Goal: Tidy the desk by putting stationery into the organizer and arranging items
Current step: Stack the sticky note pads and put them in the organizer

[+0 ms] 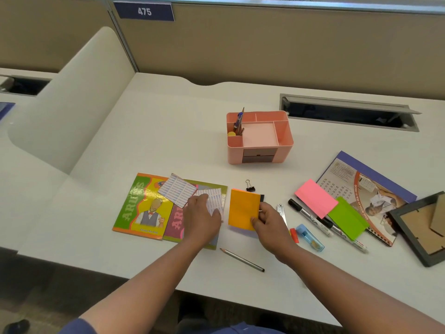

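- My left hand [201, 219] is lying palm-down, fingers spread loosely, on a white label sheet [215, 201] that is resting on the notebooks; it is pressing rather than gripping.
- My right hand [267, 224] is pinching the right edge of an orange pad [243, 208], thumb on top and fingers curled behind, and the pad is sitting tilted just above the desk [168, 131].
- A second label sheet [177, 189] is lying to the far left of the first, overlapping both notebooks.
- The left notebook [142, 208] is showing "ARI…" in large letters; the rest is too blurred for me to read. A second notebook [179, 225] is lying partly under my left hand.
- The pink organizer [260, 137] is standing farther back, near the middle, with pens [238, 121] upright in its left compartment.
- A binder clip [250, 186] is lying just beyond the pad.
- A pencil [242, 259] is lying near the desk's near edge.
- To the right, markers [310, 218], a pink pad [316, 197] and a green pad [346, 219] are lying beside a calendar [370, 189] printed "HAVE REGULAR HEALTH CHECKS".
- A picture frame [421, 227] is lying face-down at far right.
- The partition's sign [144, 11] is reading "475".
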`<action>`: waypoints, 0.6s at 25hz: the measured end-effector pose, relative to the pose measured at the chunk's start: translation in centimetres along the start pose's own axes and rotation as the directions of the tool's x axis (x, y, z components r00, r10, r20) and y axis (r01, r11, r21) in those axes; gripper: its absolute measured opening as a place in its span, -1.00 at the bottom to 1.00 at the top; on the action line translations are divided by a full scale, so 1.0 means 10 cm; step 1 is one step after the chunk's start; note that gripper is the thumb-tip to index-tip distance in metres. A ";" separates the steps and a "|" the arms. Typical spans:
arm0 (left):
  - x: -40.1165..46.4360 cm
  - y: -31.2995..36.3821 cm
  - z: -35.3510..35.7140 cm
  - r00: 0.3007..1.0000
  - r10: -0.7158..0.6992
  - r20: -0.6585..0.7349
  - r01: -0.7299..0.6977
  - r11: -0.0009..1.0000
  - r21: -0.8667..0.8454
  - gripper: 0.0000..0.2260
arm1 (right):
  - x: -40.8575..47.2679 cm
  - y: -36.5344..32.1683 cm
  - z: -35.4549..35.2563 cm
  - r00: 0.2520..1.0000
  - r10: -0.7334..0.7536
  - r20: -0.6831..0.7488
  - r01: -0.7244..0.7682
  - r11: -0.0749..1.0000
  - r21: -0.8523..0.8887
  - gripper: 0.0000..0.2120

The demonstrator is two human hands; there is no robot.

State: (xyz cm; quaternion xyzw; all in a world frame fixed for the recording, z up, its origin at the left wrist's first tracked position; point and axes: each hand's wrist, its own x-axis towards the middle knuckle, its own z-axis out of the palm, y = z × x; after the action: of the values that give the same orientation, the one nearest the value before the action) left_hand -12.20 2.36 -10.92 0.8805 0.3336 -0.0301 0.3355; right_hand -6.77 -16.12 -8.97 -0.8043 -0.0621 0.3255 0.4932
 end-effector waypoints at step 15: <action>0.10 0.02 -0.06 0.979 -0.110 0.174 0.156 0.949 -0.276 -0.84 | 0.04 -0.08 -0.05 0.996 0.086 0.035 -0.088 0.993 0.083 -0.60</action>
State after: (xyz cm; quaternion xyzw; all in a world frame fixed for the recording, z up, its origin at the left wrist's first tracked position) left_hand -11.40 3.17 -10.65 0.7927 0.3659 -0.0727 0.4822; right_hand -5.96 -15.93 -8.33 -0.7794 -0.0208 0.3617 0.5112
